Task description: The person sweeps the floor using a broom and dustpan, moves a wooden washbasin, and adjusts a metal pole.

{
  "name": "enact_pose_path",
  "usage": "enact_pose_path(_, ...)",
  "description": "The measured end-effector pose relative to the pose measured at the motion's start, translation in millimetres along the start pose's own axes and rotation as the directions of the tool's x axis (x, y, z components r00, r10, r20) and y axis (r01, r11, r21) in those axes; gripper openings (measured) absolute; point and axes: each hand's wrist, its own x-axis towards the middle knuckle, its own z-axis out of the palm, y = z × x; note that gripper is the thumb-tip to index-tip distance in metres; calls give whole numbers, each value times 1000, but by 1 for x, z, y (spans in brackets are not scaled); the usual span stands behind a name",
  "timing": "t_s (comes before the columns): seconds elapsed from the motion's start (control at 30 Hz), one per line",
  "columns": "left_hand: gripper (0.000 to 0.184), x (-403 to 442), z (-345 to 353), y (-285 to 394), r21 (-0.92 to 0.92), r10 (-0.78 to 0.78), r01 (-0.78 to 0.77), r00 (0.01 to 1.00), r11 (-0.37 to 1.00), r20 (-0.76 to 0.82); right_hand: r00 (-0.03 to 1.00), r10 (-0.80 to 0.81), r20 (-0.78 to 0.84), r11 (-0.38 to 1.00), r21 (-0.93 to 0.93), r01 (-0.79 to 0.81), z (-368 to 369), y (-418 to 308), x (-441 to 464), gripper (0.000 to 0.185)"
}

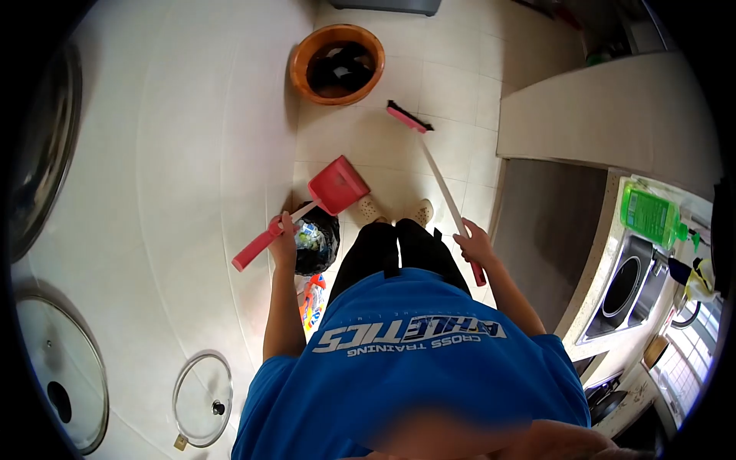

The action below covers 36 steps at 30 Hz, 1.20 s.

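Note:
My left hand (pixel 284 239) is closed around the long handle of a red dustpan (pixel 337 186). Its scoop is tilted beside a bin lined with a black bag (pixel 330 249), which has litter in it. My right hand (pixel 475 244) grips the pale stick of a broom (pixel 442 178), near its red end. The broom's pink head with dark bristles (pixel 409 117) rests out on the tiled floor, ahead of my shoes (pixel 422 212). Fingers of both hands are wrapped, partly hidden from above.
An orange-brown basin (pixel 297 73) holding dark cloth stands by the left wall. Pot lids (pixel 202 399) hang on that wall. To the right is a counter with a sink (pixel 640 287) and a green bottle (pixel 648 215). A colourful packet (pixel 313 301) lies behind the bin.

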Motion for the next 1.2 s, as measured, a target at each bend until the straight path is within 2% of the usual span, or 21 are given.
enact_pose_path(0.1,27,-3,-12,-17,-7,-28,28,999,1000,25,965,17,261,979,192,-69,9,-27,-5,46)
enact_pose_path(0.13,27,-3,-15,-23,-8,-3,4,999,1000,44,964,14,267,982,178,-63,17,-36,1,46)
enact_pose_path(0.2,26,-5,-19,-30,25,33,-34,999,999,33,890,35,454,910,354,-216,38,-58,17,42)
enact_pose_path(0.23,24,-9,-19,-24,21,49,-49,998,999,37,875,1,484,895,389,-216,51,-77,22,30)
enact_pose_path(0.3,21,-16,-18,-22,-37,36,-36,999,999,11,767,-177,617,833,509,-217,85,-93,60,17)
enact_pose_path(0.37,20,-18,-22,-19,14,16,-16,1000,1000,2,740,-122,661,842,464,-275,120,-113,99,14)
enact_pose_path(0.4,20,-19,-25,-17,63,-1,1,1000,998,0,746,-16,665,689,548,-474,137,-138,104,14)
enact_pose_path(0.43,20,-19,-28,-15,72,54,-53,999,996,-7,726,91,681,484,607,-630,149,-159,109,17)
enact_pose_path(0.47,20,-18,-30,-25,74,47,-46,999,996,-14,720,96,687,487,599,-636,152,-166,119,17)
enact_pose_path(0.53,20,-12,-33,-52,35,111,-108,992,993,-63,602,60,797,155,588,-794,150,-166,137,21)
enact_pose_path(0.57,20,-12,-37,-52,32,105,-103,992,994,-64,640,-112,760,440,615,-654,136,-147,144,21)
enact_pose_path(0.6,20,-10,-39,-50,19,62,-61,996,998,-60,616,-286,734,666,615,-423,115,-124,151,21)
enact_pose_path(0.67,19,-6,-39,-53,-8,16,-17,998,1000,-57,665,-224,713,295,700,-651,79,-87,157,21)
enact_pose_path(0.73,20,-1,-40,-65,-63,31,-38,994,997,-101,632,-182,753,178,658,-732,29,-57,143,20)
enact_pose_path(0.8,21,1,-41,-61,10,61,-60,992,998,-108,614,9,789,-120,611,-783,-19,-52,124,18)
enact_pose_path(0.87,22,2,-43,-48,-21,-56,55,996,998,-75,668,5,744,-198,655,-729,-47,-49,118,19)
enact_pose_path(0.93,23,4,-41,-41,-11,-34,33,997,999,-65,679,-11,734,-220,660,-718,-57,-52,124,20)
enact_pose_path(1.0,25,6,-37,-35,-116,-93,86,994,989,-55,751,40,660,81,746,-660,-61,-59,126,20)
enact_pose_path(1.07,26,9,-33,-31,-143,-98,88,993,986,-66,805,98,585,130,794,-593,-53,-81,104,21)
enact_pose_path(1.13,26,12,-24,-20,-159,-154,136,982,978,-106,752,81,655,123,742,-659,-58,-77,99,20)
enact_pose_path(1.2,24,14,-17,-10,-142,-124,105,983,984,-136,750,97,654,78,747,-661,-64,-75,99,19)
